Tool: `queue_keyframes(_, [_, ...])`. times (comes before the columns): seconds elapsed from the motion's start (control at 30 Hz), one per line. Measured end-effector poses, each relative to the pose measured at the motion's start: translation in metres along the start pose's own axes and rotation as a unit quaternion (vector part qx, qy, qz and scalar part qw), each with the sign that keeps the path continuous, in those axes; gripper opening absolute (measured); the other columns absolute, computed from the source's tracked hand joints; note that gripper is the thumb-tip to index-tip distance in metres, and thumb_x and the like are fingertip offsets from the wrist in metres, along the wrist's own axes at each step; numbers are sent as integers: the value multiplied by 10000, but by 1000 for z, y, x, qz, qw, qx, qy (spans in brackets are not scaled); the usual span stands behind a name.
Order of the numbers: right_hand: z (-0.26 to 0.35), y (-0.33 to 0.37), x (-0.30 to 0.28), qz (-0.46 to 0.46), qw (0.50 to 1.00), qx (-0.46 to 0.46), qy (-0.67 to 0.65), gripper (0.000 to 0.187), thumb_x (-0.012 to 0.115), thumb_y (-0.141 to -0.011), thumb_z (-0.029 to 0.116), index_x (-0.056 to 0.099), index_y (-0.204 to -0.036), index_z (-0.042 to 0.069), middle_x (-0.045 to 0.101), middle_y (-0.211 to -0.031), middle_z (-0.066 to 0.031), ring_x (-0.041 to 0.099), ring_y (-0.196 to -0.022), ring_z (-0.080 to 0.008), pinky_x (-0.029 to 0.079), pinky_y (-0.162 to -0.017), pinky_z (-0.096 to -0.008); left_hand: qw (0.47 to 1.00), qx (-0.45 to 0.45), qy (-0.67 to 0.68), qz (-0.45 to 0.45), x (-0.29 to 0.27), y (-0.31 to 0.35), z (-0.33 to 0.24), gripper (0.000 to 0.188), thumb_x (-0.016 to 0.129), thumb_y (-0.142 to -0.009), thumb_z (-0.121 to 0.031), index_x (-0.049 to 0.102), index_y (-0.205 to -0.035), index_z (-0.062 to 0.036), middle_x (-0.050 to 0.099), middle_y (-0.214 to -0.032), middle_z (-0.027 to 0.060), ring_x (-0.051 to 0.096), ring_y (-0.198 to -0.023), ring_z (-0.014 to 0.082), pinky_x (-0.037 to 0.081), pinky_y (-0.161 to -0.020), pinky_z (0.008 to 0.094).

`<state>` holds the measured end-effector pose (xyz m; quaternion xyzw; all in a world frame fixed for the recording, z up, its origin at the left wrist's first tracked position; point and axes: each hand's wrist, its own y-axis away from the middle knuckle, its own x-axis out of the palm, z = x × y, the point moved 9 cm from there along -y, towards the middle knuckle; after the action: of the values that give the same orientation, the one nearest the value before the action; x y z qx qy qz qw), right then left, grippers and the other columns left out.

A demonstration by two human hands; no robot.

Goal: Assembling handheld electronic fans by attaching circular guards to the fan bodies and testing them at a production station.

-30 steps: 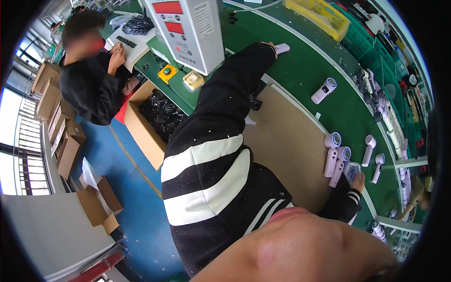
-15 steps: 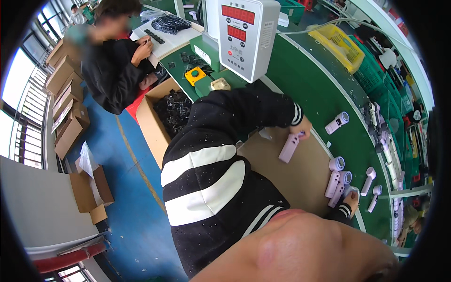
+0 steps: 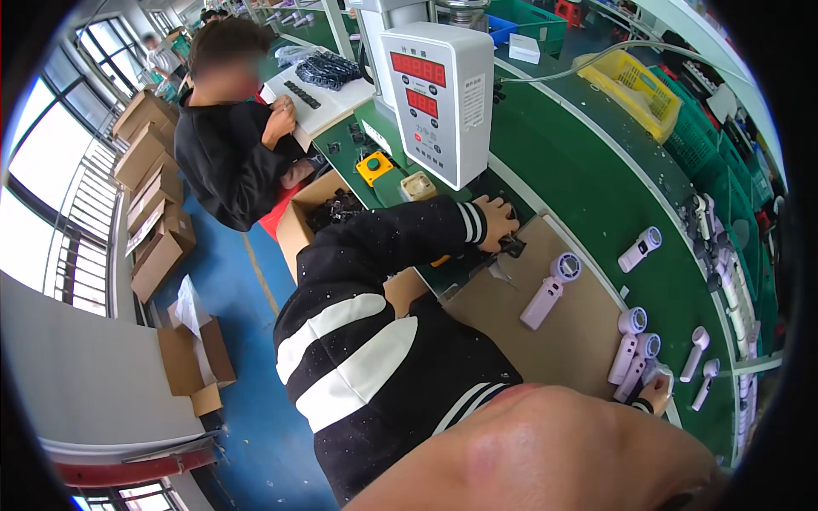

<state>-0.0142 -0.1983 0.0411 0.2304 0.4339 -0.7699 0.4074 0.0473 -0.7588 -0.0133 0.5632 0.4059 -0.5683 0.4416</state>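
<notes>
My left hand (image 3: pixel 496 223) is at the bench edge below the white counter box, fingers curled on a small black plastic part (image 3: pixel 512 246). Close by, a lilac handheld fan (image 3: pixel 543 304) lies on the brown board (image 3: pixel 494 313), its round head pointing away. At the board's right side, my right hand (image 3: pixel 656 395) is closed on crumpled, whitish translucent plastic (image 3: pixel 657 372); its fingers are partly hidden. Beside that hand, more lilac fans (image 3: pixel 623 358) lie close together.
A white counter box (image 3: pixel 439 102) with red displays stands over the bench. Other lilac fans (image 3: pixel 641 249) lie on the green belt (image 3: pixel 588 183). A yellow push-button box (image 3: pixel 374 168) and a carton of black parts (image 3: pixel 294 223) are to the left, near a seated co-worker (image 3: pixel 226 145).
My left hand has let go of the lilac fan, which stays on the board, and has moved left to the black part. My right hand stays by the grouped fans. The view has shifted slightly.
</notes>
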Motion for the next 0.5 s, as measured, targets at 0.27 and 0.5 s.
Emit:
queue_keyframes(0.27, [-83,33,14,30,999,31,25,267,530,-940,277,648,-1015,49,688,-966,-117,632,-838,-301,479,-772,-345,994,4,110,16,9,1,4,346,639,-789,-250,576,-1123,-182,552,-1091,110,570,-949,299,476,-805,408])
queue_keyframes(0.5, [-110,23,23,24,997,46,52,342,482,-971,343,640,-1034,48,686,-981,-117,632,-851,-300,478,-776,-354,976,5,215,43,14,-2,11,326,600,-816,-182,573,-1140,-158,550,-1087,127,570,-943,303,480,-803,385])
